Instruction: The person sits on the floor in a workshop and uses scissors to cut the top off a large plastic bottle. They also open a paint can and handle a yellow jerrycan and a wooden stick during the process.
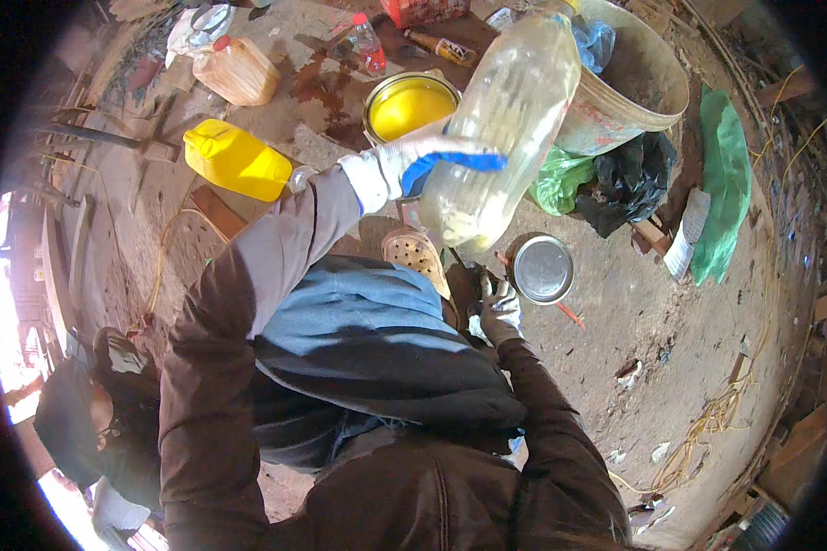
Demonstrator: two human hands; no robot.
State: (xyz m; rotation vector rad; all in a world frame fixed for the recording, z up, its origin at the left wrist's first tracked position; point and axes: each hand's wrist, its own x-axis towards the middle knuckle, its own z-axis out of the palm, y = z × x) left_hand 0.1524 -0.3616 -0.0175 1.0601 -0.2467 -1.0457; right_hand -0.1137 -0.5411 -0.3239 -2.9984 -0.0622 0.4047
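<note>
My left hand [418, 167], in a white and blue work glove, grips a large, cloudy clear plastic bottle [516, 110]. The bottle is held tilted above the floor, and the blue glove fingers lie across its side. Low by my feet, my right hand [500, 314] wears a whitish glove with its fingers curled in. A dark thing lies against those fingers, but its kind is hidden in shadow. Beside the right hand stands a round metal can [542, 269] with a grey top. My tan perforated clog [415, 255] shows below the bottle.
An open can of yellow paint [412, 106] stands ahead, with a yellow jug [237, 160] to its left. A dirty bucket [627, 87] stands right, near black [627, 182] and green plastic bags. A coiled yellow cord [698, 450] lies at right. Another person [92, 413] is at lower left.
</note>
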